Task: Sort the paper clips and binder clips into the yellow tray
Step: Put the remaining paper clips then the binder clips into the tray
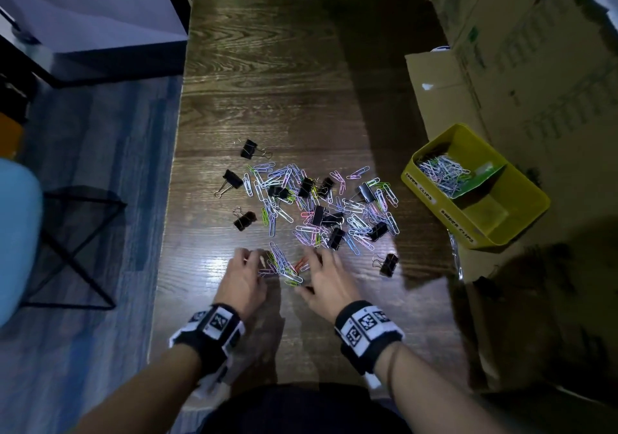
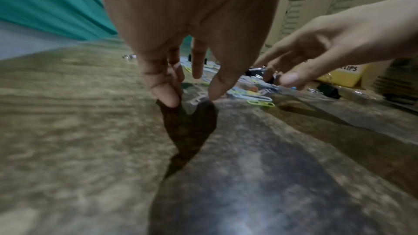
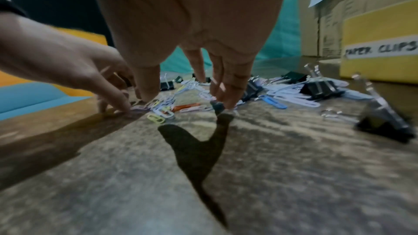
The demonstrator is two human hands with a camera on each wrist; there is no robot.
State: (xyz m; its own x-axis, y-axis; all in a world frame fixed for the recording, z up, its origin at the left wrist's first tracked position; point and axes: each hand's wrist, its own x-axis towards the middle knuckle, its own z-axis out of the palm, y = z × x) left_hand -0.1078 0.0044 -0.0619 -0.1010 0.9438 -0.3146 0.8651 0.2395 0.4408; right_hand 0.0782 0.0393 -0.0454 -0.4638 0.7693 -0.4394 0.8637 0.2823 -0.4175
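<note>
On the dark wood table [image 1: 267, 82] lies a spread pile of coloured paper clips [image 1: 321, 206] mixed with black binder clips [image 1: 389, 264]. A small bunch of paper clips [image 1: 282, 266] sits apart, nearest me. My left hand [image 1: 247, 266] and right hand [image 1: 321, 273] flank that bunch, fingertips down on the table and touching its clips [image 3: 162, 112]. Neither hand grips anything. In the wrist views my left hand [image 2: 190, 95] and right hand [image 3: 185, 99] show straight, spread fingers. The yellow tray [image 1: 444, 212] stands at the right, with paper clips [image 1: 441, 172] in its far compartment.
The tray rests on flattened cardboard [image 1: 434, 99] beside tall cardboard boxes [image 1: 535, 65] along the right. The table's left edge [image 1: 174, 199] drops to the floor, where a black wire-frame stand [image 1: 77, 249] stands. Loose binder clips [image 1: 249, 149] lie left of the pile.
</note>
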